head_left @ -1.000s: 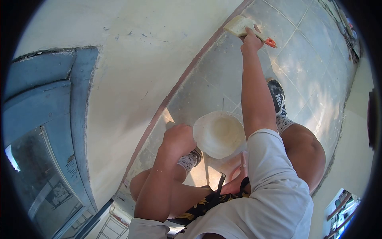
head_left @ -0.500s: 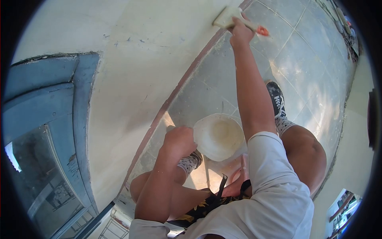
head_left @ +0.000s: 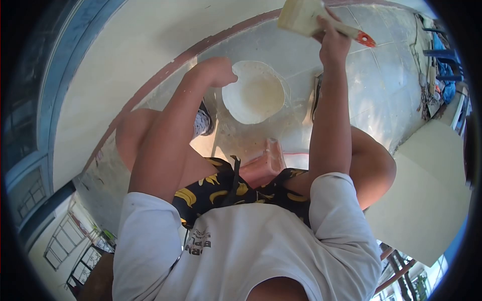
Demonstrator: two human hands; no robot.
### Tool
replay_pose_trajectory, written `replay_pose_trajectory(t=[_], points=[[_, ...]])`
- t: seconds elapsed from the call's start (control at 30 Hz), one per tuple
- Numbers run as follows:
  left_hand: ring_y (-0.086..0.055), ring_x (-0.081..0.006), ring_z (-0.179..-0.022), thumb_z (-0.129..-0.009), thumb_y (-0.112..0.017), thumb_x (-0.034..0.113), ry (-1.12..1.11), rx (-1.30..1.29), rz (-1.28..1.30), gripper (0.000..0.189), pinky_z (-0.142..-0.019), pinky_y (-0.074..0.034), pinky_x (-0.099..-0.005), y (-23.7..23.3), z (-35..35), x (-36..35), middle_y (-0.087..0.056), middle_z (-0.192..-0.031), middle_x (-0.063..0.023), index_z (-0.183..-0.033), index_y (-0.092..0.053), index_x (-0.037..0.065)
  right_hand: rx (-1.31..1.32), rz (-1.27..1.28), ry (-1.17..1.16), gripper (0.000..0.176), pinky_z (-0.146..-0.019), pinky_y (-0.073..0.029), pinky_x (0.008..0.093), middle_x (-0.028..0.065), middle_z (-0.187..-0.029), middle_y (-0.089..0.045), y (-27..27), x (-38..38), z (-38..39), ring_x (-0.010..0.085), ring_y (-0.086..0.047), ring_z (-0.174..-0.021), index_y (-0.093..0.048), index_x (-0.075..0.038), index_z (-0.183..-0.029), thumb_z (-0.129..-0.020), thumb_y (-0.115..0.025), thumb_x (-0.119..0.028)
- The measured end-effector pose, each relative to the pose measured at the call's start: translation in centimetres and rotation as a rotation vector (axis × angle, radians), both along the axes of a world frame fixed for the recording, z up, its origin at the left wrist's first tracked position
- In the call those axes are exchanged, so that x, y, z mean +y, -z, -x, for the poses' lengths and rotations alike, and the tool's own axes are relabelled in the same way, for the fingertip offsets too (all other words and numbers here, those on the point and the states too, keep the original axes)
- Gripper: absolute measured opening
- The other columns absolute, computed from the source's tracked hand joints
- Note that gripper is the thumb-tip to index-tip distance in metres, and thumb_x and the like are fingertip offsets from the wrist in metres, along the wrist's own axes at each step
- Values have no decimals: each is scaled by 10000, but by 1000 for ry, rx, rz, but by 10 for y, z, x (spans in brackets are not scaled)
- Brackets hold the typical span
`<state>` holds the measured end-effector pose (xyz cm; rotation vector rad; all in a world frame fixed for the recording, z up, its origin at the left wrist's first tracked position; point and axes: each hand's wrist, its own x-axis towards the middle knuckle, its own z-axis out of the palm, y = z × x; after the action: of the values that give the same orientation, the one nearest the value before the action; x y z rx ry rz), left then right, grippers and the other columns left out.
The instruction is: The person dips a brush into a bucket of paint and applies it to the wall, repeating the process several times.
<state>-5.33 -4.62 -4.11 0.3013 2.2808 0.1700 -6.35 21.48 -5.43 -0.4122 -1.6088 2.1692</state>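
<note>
cream wall (head_left: 120,75) fills the upper left of the view, bent by the lens, and a dull red band (head_left: 201,46) runs along its foot. grey tiled floor (head_left: 389,85) spreads to the right of that band. on the floor, beyond the person's lap and between the two forearms, stands a white bucket (head_left: 232,98) with something pale in its bottom. nearer the body, between the thighs, is a pink plastic thing (head_left: 257,173), partly covered; whether it is a stool cannot be told.

the brush (head_left: 304,20) is at the top of the view, beyond the bucket and off to its right. its long axis lies across the right forearm, not along it: the bristles point left, to the wall side, and the handle slants right and a little down. the bristle end reaches the band in the view, but contact cannot be told, and the top edge crops it.

the right hand (head_left: 335,45) grasps the brush near its middle, arm stretched well forward. from that hand, the bucket lies back toward the body and leftward. the left hand (head_left: 218,71) is much the nearer to it, fingers curled, just at its left rim; whether they hold anything cannot be told. smallest is the handle's red tip (head_left: 366,38), clear of the palm.
</note>
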Motion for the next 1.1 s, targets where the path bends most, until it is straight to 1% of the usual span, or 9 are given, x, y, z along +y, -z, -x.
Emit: replay_pose_trajectory(t=[0.13,0.17,0.37,0.4,0.47,0.6,0.67,0.87,1.1], points=[[-636,-297,-782,-745,-625,356,-248,-128,-152,475,-749,-485,-375,44,-55,-7,-654,-906,-213,-1010,-639,-38,-196,-391,-174,370,-670,-491,255,99,-845,-671,60,-47,-77,116,-626,-738,-635,-31,-1107,-751,-662,-127],[-616,-316,-900,-749,-604,391,-339,-143,-122,494,-815,-470,-380,57,-75,-7,-637,-994,-210,-1029,-642,-15,-258,-538,-210,372,-677,-483,270,105,-821,-669,69,-58,-95,122,-620,-717,-648,-51,-1091,-731,-670,-143],[-608,-344,-992,-772,-579,511,-767,-222,-298,616,-858,-463,-384,177,-165,-13,-624,-1035,-245,-1016,-631,-53,-375,-605,-265,354,-710,-480,291,126,-880,-663,122,-104,-152,162,-630,-771,-633,-19,-1096,-755,-641,-118],[-598,-195,-526,-802,-613,432,-870,-222,-339,494,-464,-455,-318,176,-167,-11,-636,-727,-94,-923,-619,-47,-381,-609,-280,354,-710,-480,291,126,-880,-663,132,-109,-156,162,-630,-771,-633,-19,-1096,-755,-641,-118],[-602,-188,-520,-816,-607,404,-945,-168,-407,461,-458,-454,-308,215,-175,-12,-639,-718,-98,-917,-614,-46,-363,-560,-191,363,-745,-480,299,140,-924,-659,148,-115,-157,188,-637,-816,-617,-11,-1118,-768,-630,-104],[-635,-181,-527,-855,-588,278,-1125,-246,-631,339,-458,-465,-288,216,-183,-8,-654,-743,-118,-944,-605,-49,-441,-592,-238,368,-751,-483,304,149,-939,-657,171,-119,-159,210,-640,-823,-612,-14,-1123,-766,-631,-101],[-652,-198,-554,-842,-588,239,-1152,-254,-623,307,-539,-491,-309,208,-182,-6,-664,-749,-139,-914,-619,-58,-380,-742,-222,366,-626,-479,264,94,-796,-647,181,-120,-158,137,-599,-648,-618,-9,-1106,-754,-640,-105],[-679,-232,-612,-833,-580,182,-1215,-238,-637,282,-617,-523,-334,201,-186,-1,-671,-761,-181,-906,-621,-88,-433,-753,-248,341,-765,-478,310,153,-927,-655,171,-124,-164,227,-639,-831,-625,-33,-1099,-767,-631,-110],[-682,-234,-622,-853,-587,209,-1212,-263,-584,321,-634,-525,-335,207,-193,-1,-670,-760,-191,-930,-608,-102,-401,-795,-261,344,-713,-486,283,125,-871,-661,166,-133,-169,177,-631,-760,-630,4,-1076,-745,-644,-88]])
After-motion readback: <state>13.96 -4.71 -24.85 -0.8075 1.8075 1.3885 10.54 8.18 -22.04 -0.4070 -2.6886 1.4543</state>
